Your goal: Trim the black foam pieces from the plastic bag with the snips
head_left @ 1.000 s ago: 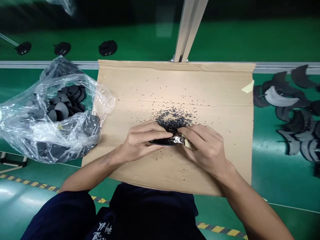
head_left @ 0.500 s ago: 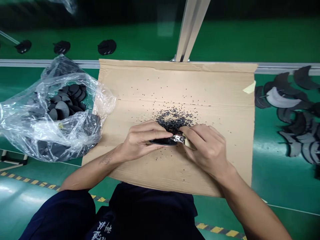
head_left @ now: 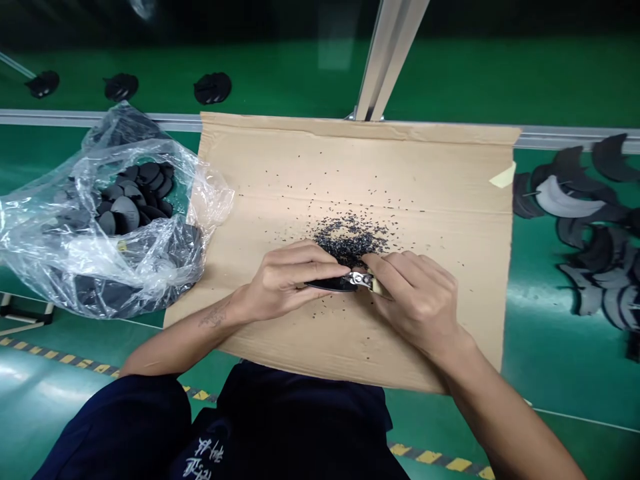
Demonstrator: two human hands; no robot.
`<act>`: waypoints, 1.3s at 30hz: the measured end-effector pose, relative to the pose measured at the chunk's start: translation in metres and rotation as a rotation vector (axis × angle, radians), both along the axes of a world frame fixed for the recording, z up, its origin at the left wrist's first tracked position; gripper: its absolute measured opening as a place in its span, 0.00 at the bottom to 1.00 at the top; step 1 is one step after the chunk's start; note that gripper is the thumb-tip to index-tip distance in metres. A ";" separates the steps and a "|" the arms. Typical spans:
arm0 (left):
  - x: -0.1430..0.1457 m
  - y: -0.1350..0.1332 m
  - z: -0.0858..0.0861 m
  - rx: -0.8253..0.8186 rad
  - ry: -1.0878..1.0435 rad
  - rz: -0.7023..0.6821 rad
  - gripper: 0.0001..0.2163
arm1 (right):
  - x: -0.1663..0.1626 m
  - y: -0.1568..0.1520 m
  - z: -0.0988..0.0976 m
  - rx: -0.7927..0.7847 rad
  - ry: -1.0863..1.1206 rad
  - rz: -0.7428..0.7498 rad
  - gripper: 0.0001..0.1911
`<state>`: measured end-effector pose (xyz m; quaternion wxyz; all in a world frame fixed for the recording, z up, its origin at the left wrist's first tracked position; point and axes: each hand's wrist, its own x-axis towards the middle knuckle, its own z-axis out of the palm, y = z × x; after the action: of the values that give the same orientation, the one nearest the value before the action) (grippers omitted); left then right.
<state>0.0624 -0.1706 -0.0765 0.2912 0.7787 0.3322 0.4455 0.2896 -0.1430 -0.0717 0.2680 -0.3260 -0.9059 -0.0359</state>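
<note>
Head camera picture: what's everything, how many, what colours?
Cardboard sheet: 1, brown, middle
Nippers: 1, silver, over cardboard
Oval part: 1, black, at nippers' head
Tiny bits: uncountable, black, on cardboard
Tape scrap: 1, yellow, cardboard's edge
Plastic bag: 1, clear, left
Rounded pieces: overlapping pile, black, in bag
Crescent pieces: many overlapping, black-grey, right
Small parts: 3, black, top left
Metal rail: 1, silver, behind cardboard
Metal post: 1, silver, top
Tabletop: 1, green, around cardboard
Floor line: 1, yellow-black striped, bottom
Clothing: dark, bottom
Left hand: 1, bare, holding oval part
Right hand: 1, bare, holding nippers
</note>
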 end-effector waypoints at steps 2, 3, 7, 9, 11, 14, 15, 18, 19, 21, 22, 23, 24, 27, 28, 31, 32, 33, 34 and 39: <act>0.001 -0.001 0.000 -0.002 0.009 -0.009 0.14 | 0.000 -0.001 -0.001 0.022 -0.019 -0.006 0.07; 0.001 -0.001 0.000 -0.005 0.014 -0.010 0.14 | 0.000 -0.002 -0.002 0.006 -0.019 -0.003 0.07; 0.001 0.001 0.000 -0.029 0.034 0.073 0.11 | 0.001 0.001 -0.005 -0.394 0.187 0.079 0.08; 0.000 0.003 0.000 -0.048 0.032 0.160 0.10 | 0.001 0.004 -0.004 -0.619 0.317 0.104 0.04; -0.002 0.005 0.000 -0.060 -0.001 0.202 0.10 | -0.001 0.006 -0.003 -0.695 0.377 0.109 0.06; -0.004 0.005 0.001 -0.013 -0.009 0.148 0.10 | -0.005 0.004 -0.001 -0.546 0.365 0.131 0.06; -0.004 0.005 0.001 0.031 0.046 0.129 0.08 | -0.006 0.001 0.000 -0.435 0.325 0.121 0.05; -0.003 0.002 0.000 0.154 0.368 0.142 0.10 | -0.010 -0.007 0.003 -0.092 0.108 0.085 0.10; -0.002 0.001 -0.001 0.168 0.479 0.152 0.13 | -0.010 -0.009 0.005 -0.048 0.056 0.105 0.10; -0.003 0.000 -0.003 0.155 0.574 0.156 0.17 | -0.007 -0.010 0.009 -0.121 0.076 0.223 0.09; -0.003 0.001 -0.004 0.128 0.540 0.139 0.18 | -0.003 -0.008 0.011 -0.199 0.141 0.280 0.08; -0.004 0.002 -0.005 0.093 0.466 0.113 0.19 | 0.001 -0.005 0.013 -0.271 0.210 0.303 0.09; -0.005 0.003 -0.006 0.055 0.369 0.086 0.20 | 0.006 -0.001 0.013 -0.313 0.258 0.283 0.09; -0.007 0.006 -0.004 -0.070 0.127 0.014 0.21 | 0.017 0.009 0.010 -0.259 0.213 0.099 0.10; -0.006 0.006 -0.003 -0.097 0.082 0.001 0.21 | 0.019 0.011 0.008 -0.217 0.168 0.059 0.09; -0.004 0.003 0.001 -0.147 0.017 -0.017 0.21 | 0.015 0.011 0.001 -0.141 0.087 0.048 0.07; -0.003 0.002 0.001 -0.157 0.010 -0.018 0.20 | 0.013 0.009 -0.001 -0.125 0.076 0.047 0.08; -0.002 0.001 0.001 -0.163 0.007 -0.017 0.20 | 0.011 0.007 -0.002 -0.111 0.066 0.043 0.08; -0.002 0.000 0.001 -0.166 0.004 -0.016 0.20 | 0.009 0.005 -0.002 -0.098 0.055 0.034 0.09; -0.001 -0.002 -0.002 -0.137 -0.017 -0.009 0.21 | 0.004 0.000 0.001 0.022 -0.001 -0.046 0.10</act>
<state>0.0610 -0.1724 -0.0784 0.3488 0.7546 0.3559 0.4270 0.2938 -0.1433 -0.0703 0.2701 -0.3437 -0.8979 -0.0520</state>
